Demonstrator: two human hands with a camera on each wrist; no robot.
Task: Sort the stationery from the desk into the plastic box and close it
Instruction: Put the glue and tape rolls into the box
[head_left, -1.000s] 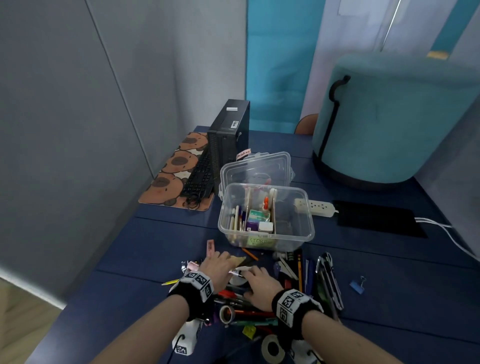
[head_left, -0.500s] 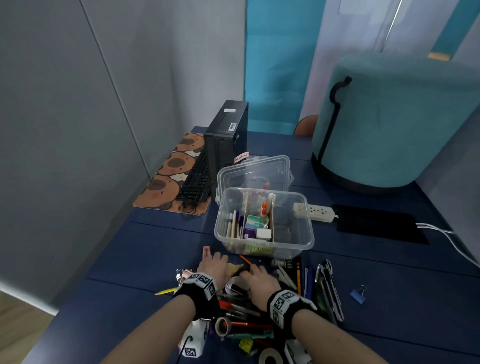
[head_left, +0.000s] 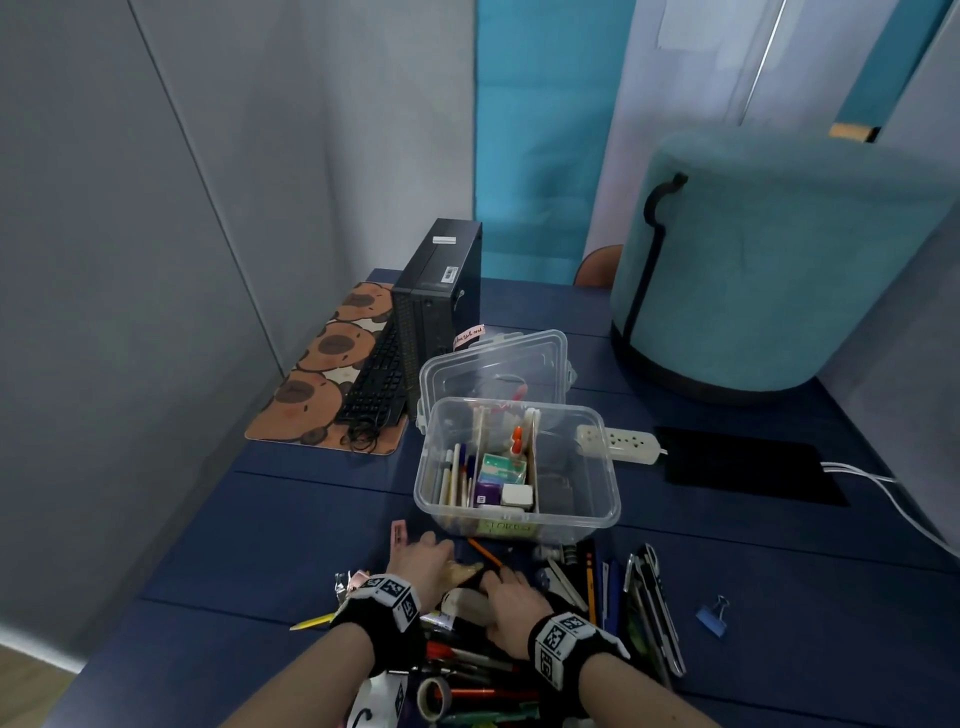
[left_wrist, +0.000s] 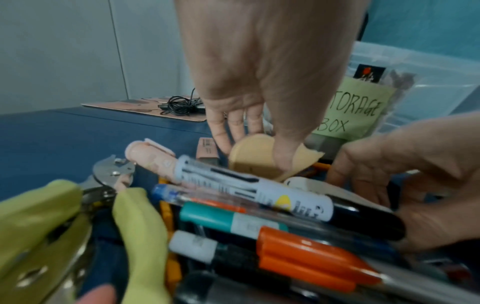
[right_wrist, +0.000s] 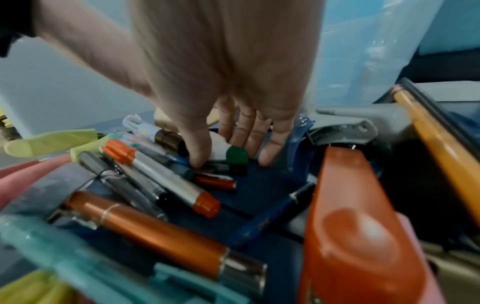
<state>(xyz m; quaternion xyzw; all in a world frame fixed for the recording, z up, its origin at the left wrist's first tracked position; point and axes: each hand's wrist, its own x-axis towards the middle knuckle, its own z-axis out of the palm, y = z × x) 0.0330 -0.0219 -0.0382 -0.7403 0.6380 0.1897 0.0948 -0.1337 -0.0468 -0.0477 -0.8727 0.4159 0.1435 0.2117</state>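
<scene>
The clear plastic box (head_left: 597, 512) stands open on the blue desk, part-filled with pens and small packs; its lid (head_left: 493, 364) leans behind it. A heap of pens and markers (head_left: 467, 670) lies just in front. My left hand (head_left: 436, 551) pinches a flat tan piece (left_wrist: 249, 164) between thumb and fingers at the heap's far edge. My right hand (head_left: 498, 582) has its thumb and fingers curled round a small white bottle with a green cap (right_wrist: 221, 148). The two hands are close together, a short way from the box's front wall.
A black computer tower (head_left: 441, 291), keyboard (head_left: 379, 384) and patterned mat (head_left: 322, 374) stand back left. At the back right are a power strip (head_left: 618, 444) and a teal stool (head_left: 779, 270). Green-handled pliers (left_wrist: 39, 226), an orange stapler (right_wrist: 358, 226), a tape roll (head_left: 434, 696) and a blue binder clip (head_left: 711, 618) lie about.
Both hands have stayed over the heap and crept slightly toward the box. The head view has tilted a little.
</scene>
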